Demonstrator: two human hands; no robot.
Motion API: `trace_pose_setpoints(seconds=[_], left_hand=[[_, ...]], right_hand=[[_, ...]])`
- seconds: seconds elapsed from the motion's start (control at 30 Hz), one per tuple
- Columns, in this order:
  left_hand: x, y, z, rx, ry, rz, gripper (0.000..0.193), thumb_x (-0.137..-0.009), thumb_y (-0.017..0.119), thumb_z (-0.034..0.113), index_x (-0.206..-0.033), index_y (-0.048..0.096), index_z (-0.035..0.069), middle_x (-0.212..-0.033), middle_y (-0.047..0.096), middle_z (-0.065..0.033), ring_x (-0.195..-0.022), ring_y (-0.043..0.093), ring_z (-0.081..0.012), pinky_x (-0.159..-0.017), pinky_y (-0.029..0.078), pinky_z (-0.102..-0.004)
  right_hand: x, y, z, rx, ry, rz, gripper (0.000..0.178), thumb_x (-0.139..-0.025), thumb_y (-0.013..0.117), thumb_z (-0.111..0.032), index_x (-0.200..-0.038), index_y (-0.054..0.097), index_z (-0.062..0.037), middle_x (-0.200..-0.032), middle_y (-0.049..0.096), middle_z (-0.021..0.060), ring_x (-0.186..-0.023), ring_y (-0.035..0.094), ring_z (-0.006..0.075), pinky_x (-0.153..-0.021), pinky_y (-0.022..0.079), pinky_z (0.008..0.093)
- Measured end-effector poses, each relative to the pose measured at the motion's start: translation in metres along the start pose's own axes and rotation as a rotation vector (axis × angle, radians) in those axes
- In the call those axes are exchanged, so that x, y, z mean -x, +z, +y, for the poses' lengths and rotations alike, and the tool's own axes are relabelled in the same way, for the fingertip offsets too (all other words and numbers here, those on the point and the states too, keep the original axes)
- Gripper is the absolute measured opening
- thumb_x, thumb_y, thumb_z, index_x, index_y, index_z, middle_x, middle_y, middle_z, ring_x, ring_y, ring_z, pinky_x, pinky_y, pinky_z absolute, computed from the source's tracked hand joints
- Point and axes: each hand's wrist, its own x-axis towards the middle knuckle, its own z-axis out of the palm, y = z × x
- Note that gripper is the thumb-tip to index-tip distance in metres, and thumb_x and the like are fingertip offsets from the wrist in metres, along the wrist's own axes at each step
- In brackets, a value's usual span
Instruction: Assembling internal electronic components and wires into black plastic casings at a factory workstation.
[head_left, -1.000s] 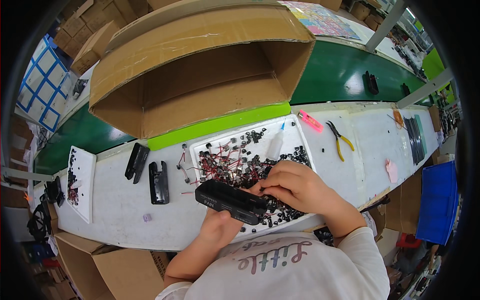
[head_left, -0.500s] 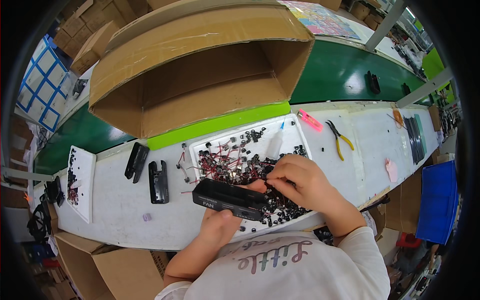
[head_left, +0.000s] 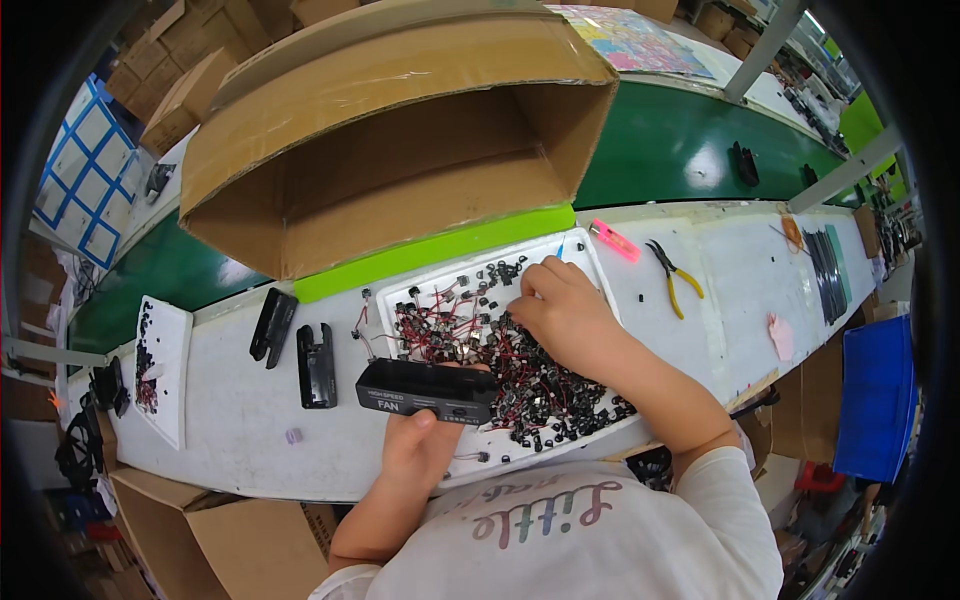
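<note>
Close to the person's white shirt [head_left: 560, 545], the left hand [head_left: 418, 450] has its grip wrapped around a black housing [head_left: 425, 391], thumb pressed on the side with white lettering, open trough facing upward. That housing sits above the near left part of a white tray [head_left: 540, 246], which is heaped with small black parts [head_left: 560, 400] and red-wired pieces [head_left: 430, 335]. Over the tray's far half, the right hand [head_left: 565, 315] has its fingers bent beside a blue tip [head_left: 561, 250]; whether its grip grasps anything I cannot tell, because the hand covers what lies beneath. To the left on the pale surface [head_left: 240, 440] lie two more black housings [head_left: 317, 365], apart from each other, and a narrower white tray [head_left: 175, 425] with small parts. Yellow-handled pliers [head_left: 670, 271] and a pink tool [head_left: 615, 241] lie right of the big tray. Beyond its far edge runs a bright green strip [head_left: 430, 252], then a large cardboard box [head_left: 400, 90], its opening facing the person, and a green belt [head_left: 660, 150].
</note>
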Motion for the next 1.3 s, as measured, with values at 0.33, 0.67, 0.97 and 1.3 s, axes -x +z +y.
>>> trace_pose_setpoints(seconds=[0.33,0.67,0.97,1.3], left_hand=[[0.002,0.012,0.005,-0.140,-0.003,-0.044,0.059,-0.076,0.064,0.028,-0.123,0.045,-0.001,-0.129,0.042,-0.0251,-0.116,0.047,-0.0303,-0.096,0.039,-0.0413],[-0.002,0.015,-0.001,-0.481,0.146,-0.203,0.061,-0.073,0.068,0.022,-0.122,0.044,-0.005,-0.136,0.034,-0.0258,-0.128,0.034,-0.0299,-0.105,0.026,-0.0419],[-0.001,0.019,0.007,0.124,-0.162,-0.136,0.065,-0.072,0.065,0.040,-0.120,0.049,-0.001,-0.133,0.042,-0.0185,-0.124,0.040,-0.0267,-0.106,0.027,-0.0402],[0.000,0.021,0.011,-0.526,0.258,-0.318,0.062,-0.071,0.070,0.012,-0.123,0.039,-0.001,-0.123,0.047,-0.0243,-0.114,0.048,-0.0311,-0.094,0.040,-0.0425]], right_hand=[[-0.023,0.021,0.004,0.070,-0.061,-0.094,0.009,-0.067,0.066,-0.006,-0.072,0.059,-0.0039,-0.075,0.053,0.0073,-0.078,0.053,0.0246,-0.068,0.044,0.0356],[-0.001,-0.031,-0.042,-0.537,0.162,-0.061,0.013,-0.074,0.064,0.000,-0.085,0.057,-0.0016,-0.076,0.058,0.0096,-0.067,0.060,0.0222,-0.058,0.049,0.0301],[0.008,-0.037,-0.037,-0.481,-0.135,0.075,0.020,-0.071,0.070,-0.002,-0.090,0.062,-0.0026,-0.081,0.059,0.0102,-0.073,0.059,0.0263,-0.062,0.049,0.0321],[0.011,-0.046,-0.049,-0.549,-0.272,0.147,0.018,-0.069,0.073,-0.007,-0.085,0.064,-0.0066,-0.077,0.056,0.0049,-0.066,0.054,0.0210,-0.055,0.040,0.0321]])
